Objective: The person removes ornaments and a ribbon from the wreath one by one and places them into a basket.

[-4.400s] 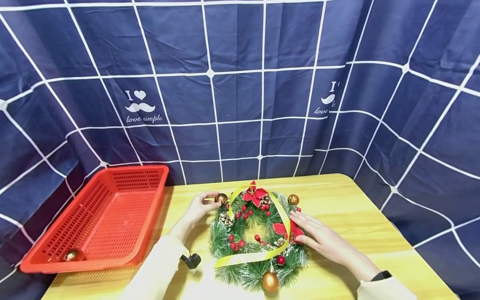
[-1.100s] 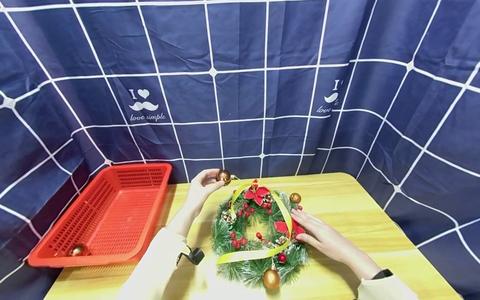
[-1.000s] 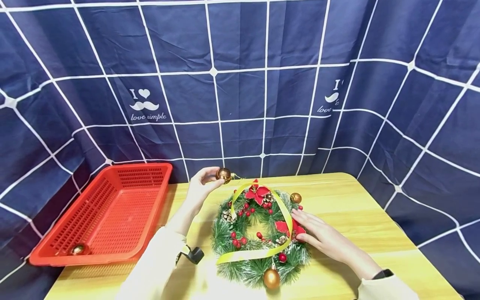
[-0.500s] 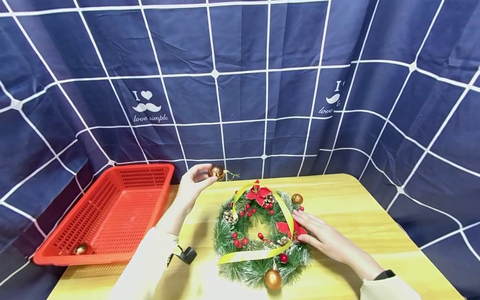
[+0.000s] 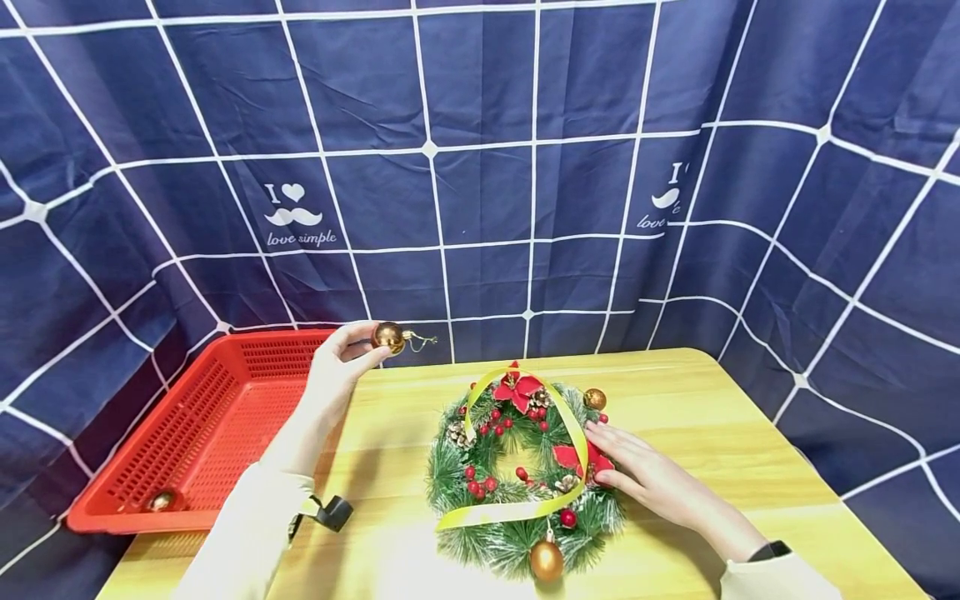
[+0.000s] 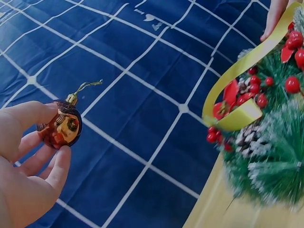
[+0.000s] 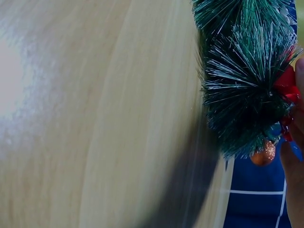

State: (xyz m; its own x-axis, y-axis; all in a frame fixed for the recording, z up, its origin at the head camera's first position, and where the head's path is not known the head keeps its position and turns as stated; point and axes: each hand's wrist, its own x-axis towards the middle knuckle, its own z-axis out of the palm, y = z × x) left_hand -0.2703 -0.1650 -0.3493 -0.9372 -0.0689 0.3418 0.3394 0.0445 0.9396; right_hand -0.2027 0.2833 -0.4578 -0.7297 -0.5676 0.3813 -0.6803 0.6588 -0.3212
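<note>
A shiny copper-gold Christmas ball [image 5: 388, 337] with a gold cap and string loop is pinched between the thumb and fingers of my left hand [image 5: 336, 367]. That hand is raised, just right of the red basket's far corner. In the left wrist view the Christmas ball [image 6: 61, 124] shows its string loop hanging free. A green wreath [image 5: 457, 475] with red berries, pinecones, red flowers and a yellow ribbon [image 5: 577, 442] lies on the table. My right hand [image 5: 652, 475] rests with extended fingers on the wreath's right side, by a red flower.
The red plastic basket [image 5: 112, 518] stands at the left with another gold ball [image 5: 162, 500] in its near corner. On the wreath are a glittery gold ball [image 5: 595, 399] at the upper right and a matte one [image 5: 546, 560] at the front. A navy curtain closes off the back.
My left hand has lifted the Christmas ball off the wreath's upper left and carried it up, then left toward the basket. My right hand has stayed on the wreath.
</note>
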